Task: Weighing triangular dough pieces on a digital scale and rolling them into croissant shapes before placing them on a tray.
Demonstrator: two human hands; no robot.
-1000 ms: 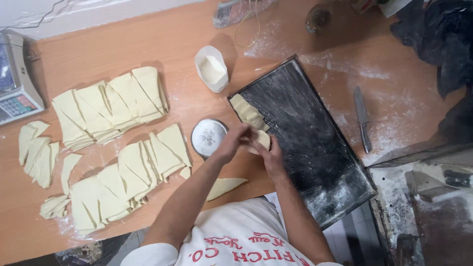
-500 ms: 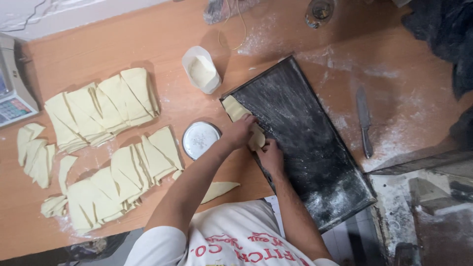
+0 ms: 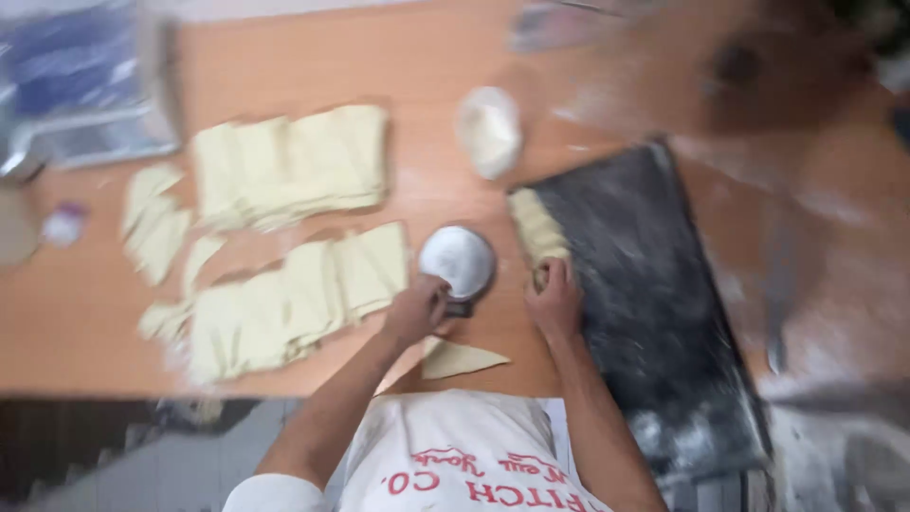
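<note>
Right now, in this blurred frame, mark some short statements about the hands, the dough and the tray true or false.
1. The right hand rests on rolled pale dough at the dark flour-dusted baking tray's edge. True.
2. The left hand grips a knife. False: it sits by the small round metal bowl.
3. Pale cut dough triangles lie stacked on the wooden table. True.
4. The tray is full of dough. False: only one rolled piece shows.
</note>
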